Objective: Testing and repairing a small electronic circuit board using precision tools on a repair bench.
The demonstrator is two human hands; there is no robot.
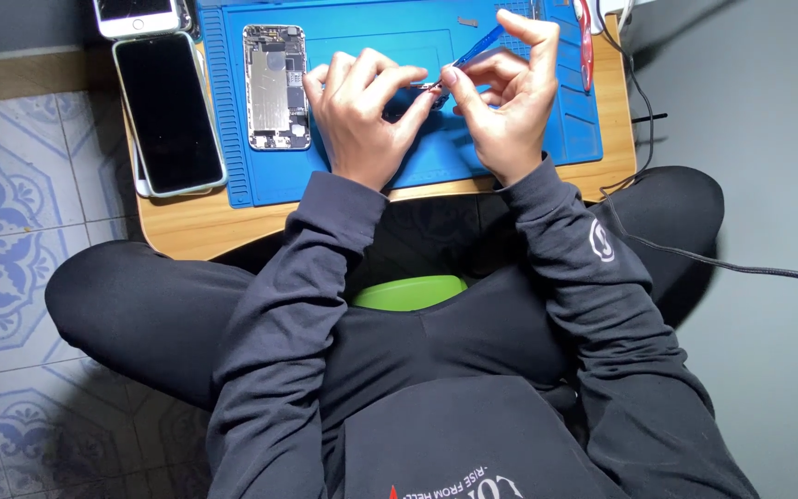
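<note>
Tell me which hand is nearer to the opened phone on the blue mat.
Left. The left hand is just right of the opened phone, almost beside it. The right hand is farther right, past the left hand, holding a blue tool.

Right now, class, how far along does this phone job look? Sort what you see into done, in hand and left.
Done: the opened silver phone body lies on the blue ribbed work mat, its insides bared. In hand: the left hand and right hand pinch a small dark part, the right also holding a blue slim tool. Left: the black-screened phone lies apart, beside the mat.
</note>
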